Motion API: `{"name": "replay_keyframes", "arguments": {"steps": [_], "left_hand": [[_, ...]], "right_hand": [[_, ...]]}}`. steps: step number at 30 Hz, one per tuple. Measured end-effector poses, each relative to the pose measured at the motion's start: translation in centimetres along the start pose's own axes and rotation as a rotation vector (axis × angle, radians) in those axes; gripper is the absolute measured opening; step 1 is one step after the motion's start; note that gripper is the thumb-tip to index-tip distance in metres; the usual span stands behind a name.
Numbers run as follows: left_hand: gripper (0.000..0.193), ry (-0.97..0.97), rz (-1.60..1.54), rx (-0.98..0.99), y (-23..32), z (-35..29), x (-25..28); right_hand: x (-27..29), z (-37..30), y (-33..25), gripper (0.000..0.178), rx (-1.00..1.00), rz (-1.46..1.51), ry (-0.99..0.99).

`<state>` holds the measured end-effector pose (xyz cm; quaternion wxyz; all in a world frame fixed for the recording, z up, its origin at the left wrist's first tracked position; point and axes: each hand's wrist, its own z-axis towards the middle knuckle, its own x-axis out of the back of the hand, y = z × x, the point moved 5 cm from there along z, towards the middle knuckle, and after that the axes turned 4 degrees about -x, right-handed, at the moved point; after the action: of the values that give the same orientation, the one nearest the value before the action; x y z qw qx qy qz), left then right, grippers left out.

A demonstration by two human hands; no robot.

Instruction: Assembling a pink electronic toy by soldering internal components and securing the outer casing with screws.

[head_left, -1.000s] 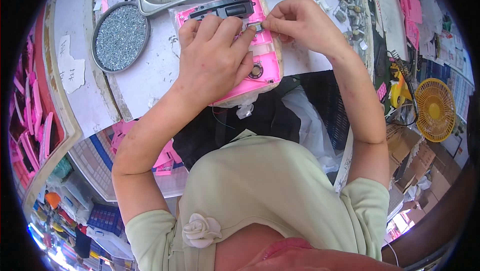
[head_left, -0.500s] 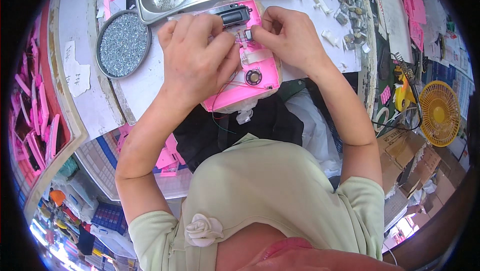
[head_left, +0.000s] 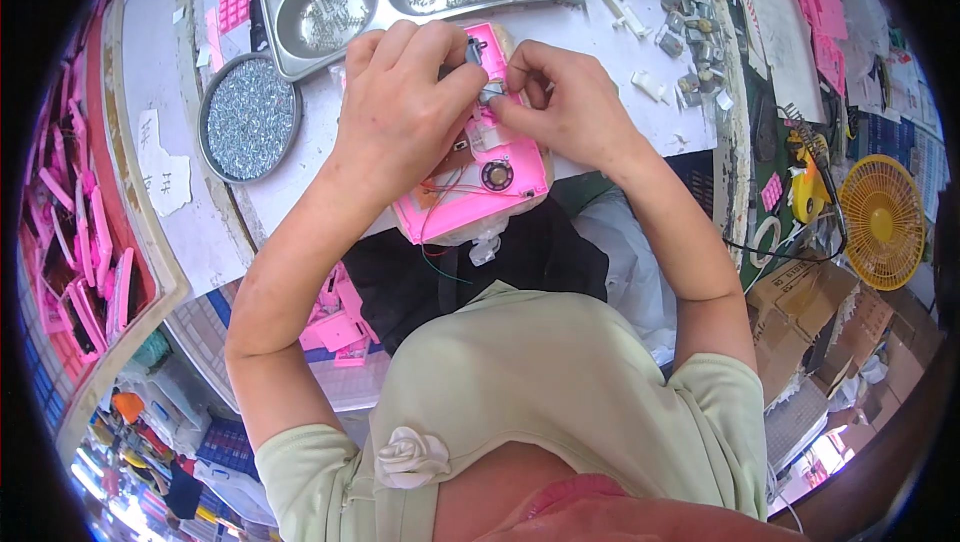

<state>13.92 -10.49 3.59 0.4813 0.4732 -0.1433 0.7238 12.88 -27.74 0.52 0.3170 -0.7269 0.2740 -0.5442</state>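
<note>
A pink plastic housing (head_left: 470, 207) lies at the table's near edge on a padded, plastic-wrapped support. Over its left side my left hand (head_left: 410, 107) is closed, fingers bent down and thumb pointing right; what its fingertips grip is hidden. From the right, my right hand (head_left: 570, 107) pinches with thumb and forefinger at a small silver part (head_left: 490, 92) in the housing. The two hands almost meet there. Below them a round black speaker (head_left: 497, 175) sits in the housing, with thin red and dark wires (head_left: 430, 204) trailing over its lower left.
A round dish of small metal screws (head_left: 250, 117) stands left of my left hand. Behind it is a steel compartment tray (head_left: 375, 17) with springs. Small motors and white parts (head_left: 690, 42) lie at the back right. Pink shells (head_left: 85, 252) fill a far-left bin; a yellow fan (head_left: 880, 222) stands right.
The view has shifted slightly. My left hand has moved over the black part in the housing, covering most of it. My right hand stays at the small silver part.
</note>
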Motion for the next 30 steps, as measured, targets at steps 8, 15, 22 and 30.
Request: {"name": "replay_keyframes", "arguments": {"steps": [8,15,22,30], "left_hand": [[0.019,-0.109,-0.028,-0.061,-0.8,1.9,-1.1],[0.019,-0.232,-0.082,-0.124,-0.4,4.7,-0.5],[0.024,-0.222,-0.130,-0.107,-0.4,3.9,-0.9],[0.033,-0.094,-0.215,-0.081,-1.7,1.6,0.9]], "right_hand": [[2.3,0.2,0.6,0.026,0.215,-0.007,-0.003],[27.2,10.4,13.7,0.024,-0.024,-0.406,0.668],[43.0,21.6,34.4,0.053,-0.703,-0.955,0.525],[36.5,21.2,26.6,0.026,-0.376,-0.462,0.669]]}}
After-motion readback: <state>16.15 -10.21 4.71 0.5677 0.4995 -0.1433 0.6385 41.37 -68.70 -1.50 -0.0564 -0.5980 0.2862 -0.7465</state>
